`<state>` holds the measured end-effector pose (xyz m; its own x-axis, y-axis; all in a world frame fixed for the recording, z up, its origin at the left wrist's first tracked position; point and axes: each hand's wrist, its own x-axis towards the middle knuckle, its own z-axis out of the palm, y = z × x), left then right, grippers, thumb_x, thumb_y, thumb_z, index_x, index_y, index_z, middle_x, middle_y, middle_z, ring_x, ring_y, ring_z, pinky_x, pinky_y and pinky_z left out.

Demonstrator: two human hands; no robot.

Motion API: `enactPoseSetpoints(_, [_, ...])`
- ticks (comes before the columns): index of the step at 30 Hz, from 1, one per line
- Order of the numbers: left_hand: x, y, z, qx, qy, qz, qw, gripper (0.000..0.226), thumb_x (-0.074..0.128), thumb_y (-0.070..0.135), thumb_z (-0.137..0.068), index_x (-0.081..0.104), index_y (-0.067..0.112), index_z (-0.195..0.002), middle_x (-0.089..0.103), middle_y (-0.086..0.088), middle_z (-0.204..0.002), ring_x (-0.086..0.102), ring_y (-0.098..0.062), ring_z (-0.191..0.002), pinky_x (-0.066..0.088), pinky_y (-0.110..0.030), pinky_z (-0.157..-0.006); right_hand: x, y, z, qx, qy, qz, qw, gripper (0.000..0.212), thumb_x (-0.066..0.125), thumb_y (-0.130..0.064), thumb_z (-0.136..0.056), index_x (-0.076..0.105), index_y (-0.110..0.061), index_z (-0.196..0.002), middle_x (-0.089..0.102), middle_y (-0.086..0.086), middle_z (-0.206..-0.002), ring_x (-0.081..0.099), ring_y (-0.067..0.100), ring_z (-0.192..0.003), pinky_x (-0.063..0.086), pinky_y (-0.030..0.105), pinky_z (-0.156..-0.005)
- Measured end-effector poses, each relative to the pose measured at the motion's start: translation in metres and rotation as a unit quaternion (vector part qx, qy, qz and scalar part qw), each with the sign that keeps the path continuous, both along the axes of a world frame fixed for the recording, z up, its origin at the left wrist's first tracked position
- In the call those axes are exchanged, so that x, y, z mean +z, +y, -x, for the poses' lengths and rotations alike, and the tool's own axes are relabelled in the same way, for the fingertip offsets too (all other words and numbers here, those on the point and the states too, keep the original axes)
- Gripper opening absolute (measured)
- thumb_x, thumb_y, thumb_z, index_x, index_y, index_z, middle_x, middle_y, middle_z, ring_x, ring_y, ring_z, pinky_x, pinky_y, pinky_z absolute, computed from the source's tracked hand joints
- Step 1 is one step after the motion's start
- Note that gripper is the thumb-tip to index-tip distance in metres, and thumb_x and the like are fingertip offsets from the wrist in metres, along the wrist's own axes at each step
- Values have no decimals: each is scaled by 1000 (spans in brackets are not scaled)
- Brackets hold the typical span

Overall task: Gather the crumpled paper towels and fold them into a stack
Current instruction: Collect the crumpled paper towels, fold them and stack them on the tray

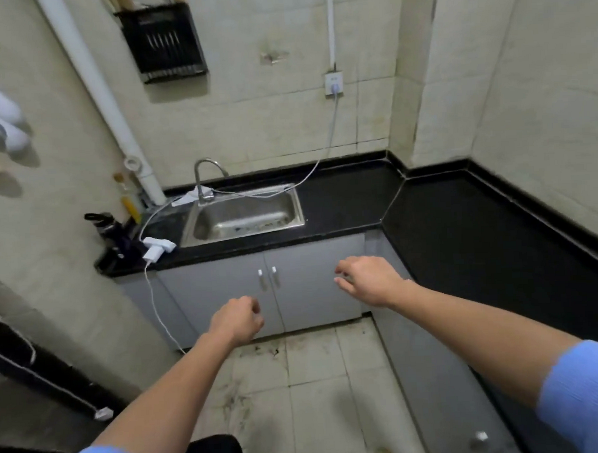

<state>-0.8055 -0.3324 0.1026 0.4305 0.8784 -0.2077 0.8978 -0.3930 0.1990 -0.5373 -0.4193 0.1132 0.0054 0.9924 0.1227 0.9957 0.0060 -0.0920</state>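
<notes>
No crumpled paper towels show clearly; a small white scrap (186, 198) lies behind the sink by the faucet, too small to identify. My left hand (236, 319) hangs in the air before the grey cabinet doors (314, 287), fingers curled loosely, holding nothing. My right hand (368, 279) is stretched out higher and to the right, in front of the same cabinet below the black counter (462, 233), fingers relaxed and slightly bent, also holding nothing.
A steel sink (245, 216) with a faucet (206, 175) is set in the L-shaped counter. White chargers and cables (158, 248) and a dark bottle (102, 223) sit at the counter's left end. A black rack (164, 44) hangs on the wall. The tiled floor (297, 380) is stained.
</notes>
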Motion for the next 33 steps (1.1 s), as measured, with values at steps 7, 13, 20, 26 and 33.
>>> enactPoseSetpoints(7, [-6, 155, -9, 79, -8, 6, 997, 28, 55, 31, -88, 60, 21, -114, 64, -6, -111, 59, -25, -103, 46, -31, -77, -12, 189, -16, 64, 4, 7, 998, 35, 42, -44, -96, 57, -24, -120, 62, 2, -118, 58, 25, -108, 47, 37, -84])
enactPoseSetpoints(13, [3, 273, -26, 148, -63, 25, 987, 22, 58, 31, -83, 61, 22, -103, 65, -6, -103, 60, -26, -95, 51, -34, -78, -1, 340, -33, 123, 3, 15, 992, 31, 42, -42, -95, 58, -24, -113, 65, 3, -114, 60, 27, -104, 48, 36, -78])
enactPoseSetpoints(20, [-12, 377, -2, 177, -60, 30, 982, 7, 60, 30, -78, 57, 23, -77, 66, -3, -87, 62, -27, -88, 49, -33, -72, -12, 475, -8, 168, 8, 35, 985, 28, 43, -42, -94, 60, -24, -106, 68, 0, -108, 61, 26, -101, 48, 35, -74])
enactPoseSetpoints(26, [-27, 503, 26, 168, -64, 30, 983, 15, 58, 30, -84, 61, 21, -95, 65, -3, -94, 61, -25, -88, 51, -35, -77, -40, 587, 23, 156, 8, 59, 986, 35, 41, -43, -95, 58, -25, -120, 63, 0, -120, 59, 24, -108, 49, 37, -84])
enactPoseSetpoints(33, [-35, 668, 61, 115, -51, 51, 991, 13, 57, 32, -88, 60, 21, -94, 65, 0, -94, 59, -19, -85, 50, -35, -74, -63, 720, 61, 106, 1, 106, 989, 36, 39, -45, -96, 53, -24, -121, 60, 2, -123, 57, 26, -111, 45, 36, -85])
